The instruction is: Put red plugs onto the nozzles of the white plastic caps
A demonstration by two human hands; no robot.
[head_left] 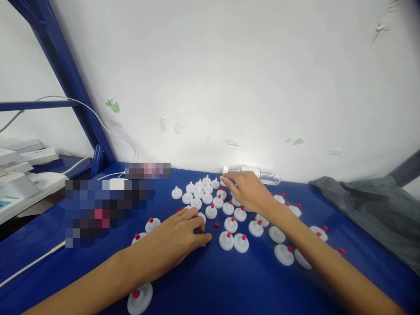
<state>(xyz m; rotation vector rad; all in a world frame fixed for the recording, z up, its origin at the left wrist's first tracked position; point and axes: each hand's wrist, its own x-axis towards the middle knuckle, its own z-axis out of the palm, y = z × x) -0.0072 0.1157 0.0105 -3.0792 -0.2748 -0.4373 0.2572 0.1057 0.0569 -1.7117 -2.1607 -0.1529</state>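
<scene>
My left hand (185,232) rests low over the blue table, fingers loosely curled and the thumb apart from the index finger. Small red caps (180,210) and a white disc (201,217) lie right by its fingers, partly covered. Farther back, my right hand (244,188) has its fingertips together at a white disc (223,182), mostly hidden beneath them. Several bare white discs with upright stems (198,193) cluster between the hands. Other white discs carry red caps on their stems (231,224). One loose red cap (216,225) lies right of my left thumb.
A clear plastic bottle (271,177) lies along the wall behind my right hand. Dark plastic sheeting (370,210) covers the right side. Blurred-out items and a white cable (39,267) are on the left, near a blue frame (78,87) and white boxes (19,188).
</scene>
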